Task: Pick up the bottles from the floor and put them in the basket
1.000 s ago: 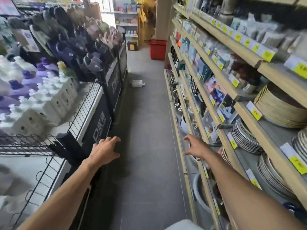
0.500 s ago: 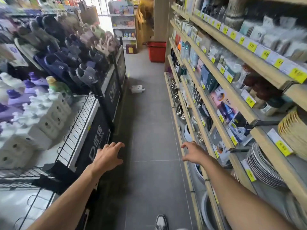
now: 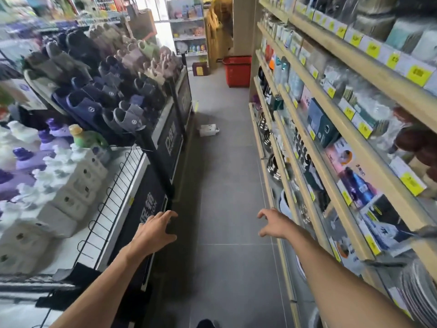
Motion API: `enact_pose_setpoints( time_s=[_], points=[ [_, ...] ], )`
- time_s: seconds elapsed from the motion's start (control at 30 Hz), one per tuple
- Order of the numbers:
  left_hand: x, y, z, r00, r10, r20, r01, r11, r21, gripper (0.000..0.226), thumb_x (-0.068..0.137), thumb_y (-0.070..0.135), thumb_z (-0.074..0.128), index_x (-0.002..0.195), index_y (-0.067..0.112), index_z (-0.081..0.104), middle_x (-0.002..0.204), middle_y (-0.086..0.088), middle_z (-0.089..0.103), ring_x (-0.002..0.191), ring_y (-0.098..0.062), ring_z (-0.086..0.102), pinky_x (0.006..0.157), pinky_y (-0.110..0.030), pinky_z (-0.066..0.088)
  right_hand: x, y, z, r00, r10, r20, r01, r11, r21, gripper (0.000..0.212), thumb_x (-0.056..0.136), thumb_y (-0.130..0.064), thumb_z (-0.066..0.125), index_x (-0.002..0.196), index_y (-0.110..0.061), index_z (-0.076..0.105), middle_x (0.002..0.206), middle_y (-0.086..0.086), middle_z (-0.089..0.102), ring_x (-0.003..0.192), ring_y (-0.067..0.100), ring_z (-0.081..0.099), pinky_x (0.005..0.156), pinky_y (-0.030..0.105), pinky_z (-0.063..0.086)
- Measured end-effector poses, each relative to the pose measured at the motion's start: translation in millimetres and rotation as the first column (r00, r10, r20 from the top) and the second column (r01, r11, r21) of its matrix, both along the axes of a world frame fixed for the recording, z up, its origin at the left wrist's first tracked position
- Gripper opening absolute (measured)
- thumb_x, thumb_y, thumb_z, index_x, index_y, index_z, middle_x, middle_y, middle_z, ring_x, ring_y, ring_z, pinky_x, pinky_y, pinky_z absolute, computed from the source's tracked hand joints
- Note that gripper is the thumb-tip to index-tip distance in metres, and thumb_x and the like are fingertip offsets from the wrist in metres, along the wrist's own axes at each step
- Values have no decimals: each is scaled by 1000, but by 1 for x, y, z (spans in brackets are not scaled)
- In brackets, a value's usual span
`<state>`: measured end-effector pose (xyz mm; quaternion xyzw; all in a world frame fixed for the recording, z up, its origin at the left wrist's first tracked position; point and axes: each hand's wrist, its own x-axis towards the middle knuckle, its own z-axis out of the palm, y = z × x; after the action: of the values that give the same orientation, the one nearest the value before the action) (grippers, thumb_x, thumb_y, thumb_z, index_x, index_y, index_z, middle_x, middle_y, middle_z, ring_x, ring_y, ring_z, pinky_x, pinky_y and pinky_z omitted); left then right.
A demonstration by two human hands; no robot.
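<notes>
At the far left, a low display table carries rows of white pump-top bottles (image 3: pixel 71 183), with purple-capped bottles (image 3: pixel 23 159) behind them and one green bottle with a yellow cap (image 3: pixel 87 138) at the back. A black wire rail (image 3: pixel 113 192) edges this table. Beyond it a sloping rack holds dark blue, grey and pale rubber slippers (image 3: pixel 94 107). The person's left hand (image 3: pixel 153 233) reaches forward in front of the display's black panel, palm down, fingers spread and slightly bent, gripping nothing. The grey tiled floor (image 3: pixel 227 185) of the aisle runs down the middle. A white bottle (image 3: pixel 208 130) lies on its side on the tiles, close to the foot of the slipper rack and well ahead of both hands. Farther down the aisle, at its end, a red plastic shopping basket (image 3: pixel 237 72) stands on the floor beside the right-hand shelving, well apart from the bottle. The right hand (image 3: pixel 275 224) hangs over the floor near the lower shelf edge, fingers loosely curled and apart, holding nothing. Light wooden shelves (image 3: pixel 331 176) with yellow price tags (image 3: pixel 418 75) fill the right side, stocked with boxed goods, and stacked plates (image 3: pixel 418 294) sit at the bottom right.
</notes>
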<state>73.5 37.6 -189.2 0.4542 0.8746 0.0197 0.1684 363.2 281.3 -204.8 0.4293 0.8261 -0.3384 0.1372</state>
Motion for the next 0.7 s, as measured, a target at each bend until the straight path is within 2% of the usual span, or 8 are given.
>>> enact_pose_setpoints(
  time_s=[0.1,0.2,0.33,0.43,0.53,0.7],
  points=[
    [-18,29,-9,1000,-22,13,23,999,-27,68,81,43,71,140,42,38,131,9,54,121,-17,49,86,-40,45,-18,29,0,1000,-3,13,3,1000,-9,60,83,-22,81,136,-23,53,143,8,47,120,26,59,102,42,49],
    [-46,74,-14,998,-53,32,53,999,3,72,80,42,72,143,41,36,129,8,54,121,-18,51,93,-45,47,-45,65,1,999,-50,-3,50,999,-14,62,82,-19,81,137,-23,53,143,9,47,122,26,57,103,44,50],
    [-84,137,-12,993,-104,49,101,994,50,73,81,41,73,144,40,36,129,8,54,121,-19,50,94,-45,48,-86,106,7,997,-82,-7,82,996,-24,67,81,-13,81,141,-21,51,146,11,48,128,28,54,105,46,48],
    [-112,177,-12,991,-133,28,131,990,44,72,82,43,72,143,41,35,127,9,52,119,-19,49,91,-44,46,-120,133,12,997,-72,13,72,997,-23,71,81,-15,82,143,-23,47,141,10,54,121,26,59,101,41,51],
    [-146,213,-10,987,-162,0,162,984,68,72,81,46,70,143,43,34,132,8,50,123,-22,48,93,-45,44,-154,163,18,998,-63,27,62,998,23,73,81,-19,83,144,-23,47,128,7,59,103,27,68,92,39,55],
    [-195,267,-8,981,-191,-41,194,978,72,70,78,48,70,138,45,34,128,8,50,120,-23,50,90,-44,44,-201,208,28,998,-51,24,49,996,77,74,81,-22,84,144,-27,45,137,5,56,108,23,64,94,41,55]
  ],
)
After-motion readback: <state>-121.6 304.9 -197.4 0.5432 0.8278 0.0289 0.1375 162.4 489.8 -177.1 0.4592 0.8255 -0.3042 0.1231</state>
